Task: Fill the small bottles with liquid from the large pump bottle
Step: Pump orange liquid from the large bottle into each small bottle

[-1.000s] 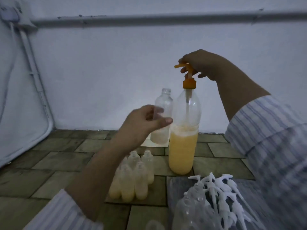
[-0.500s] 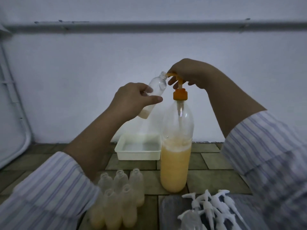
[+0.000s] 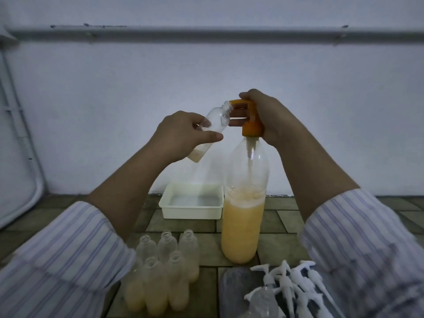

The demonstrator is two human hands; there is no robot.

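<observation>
Near edge: striped sleeves (image 3: pixel 68 260) on both forearms. Near right, a pile of white pump tops (image 3: pixel 289 281) lies on a dark grey mat (image 3: pixel 231 292), with a clear bottle partly visible among them. Near left of centre, a cluster of small filled bottles (image 3: pixel 160 278) stands upright, uncapped, pale yellow-orange liquid inside, packed touching one another.

Surface is a floor of greenish-brown brick-pattern tiles (image 3: pixel 282 222). Just beyond the cluster and to the right, the large pump bottle (image 3: pixel 243 226) stands upright on the tiles, about half full of orange-yellow liquid, clear above. Beside it on the left, a white shallow tray (image 3: pixel 192 214) sits against the wall base.

No readable labels, brands or writing on any bottle.

Hands are raised above the tray, close together, not touching. Left hand (image 3: pixel 183 136) grips a small bottle (image 3: pixel 213 127) by its body, tilted with the mouth up and right, right at the orange pump spout (image 3: pixel 241 102); a little pale liquid sits in its base. Right hand (image 3: pixel 263 115) is wrapped over the orange pump head (image 3: pixel 251 128), fingers curled round under the spout.

Far: plain white wall (image 3: pixel 206 72) with a horizontal grey pipe (image 3: pixel 206 33) near the top; white curved tubing (image 3: pixel 16 115) at far left.
</observation>
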